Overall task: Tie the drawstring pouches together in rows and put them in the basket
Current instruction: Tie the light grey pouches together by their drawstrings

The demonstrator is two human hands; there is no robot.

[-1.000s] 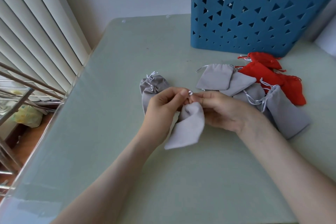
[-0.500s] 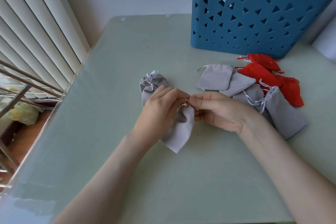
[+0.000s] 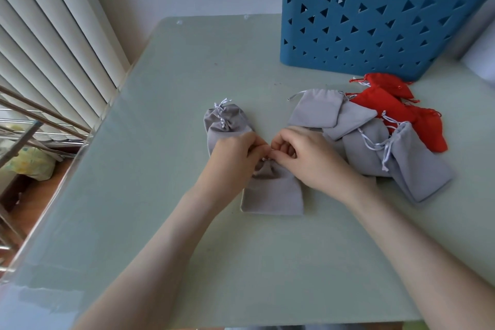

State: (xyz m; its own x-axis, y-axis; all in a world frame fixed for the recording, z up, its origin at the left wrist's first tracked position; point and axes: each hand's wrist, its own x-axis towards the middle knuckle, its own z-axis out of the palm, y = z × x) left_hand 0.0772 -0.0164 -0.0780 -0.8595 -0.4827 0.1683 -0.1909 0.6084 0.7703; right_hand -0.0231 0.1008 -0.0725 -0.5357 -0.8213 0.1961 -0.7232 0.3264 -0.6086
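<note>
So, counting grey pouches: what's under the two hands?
One grey pouch lies flat on the table, its gathered top under the left hand and right hand. The left hand also covers part of two more grey pouches. Fingers hide most of the cord.

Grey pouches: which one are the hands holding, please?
The grey pouch nearest the person: left hand and right hand pinch its neck; others lie farther back.

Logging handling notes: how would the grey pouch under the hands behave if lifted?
Probably floppy: the grey pouch lies flat, puckered at its neck. Likely light, since it looks empty. Pushed, it would probably slide or bunch on the smooth table, not roll.
</note>
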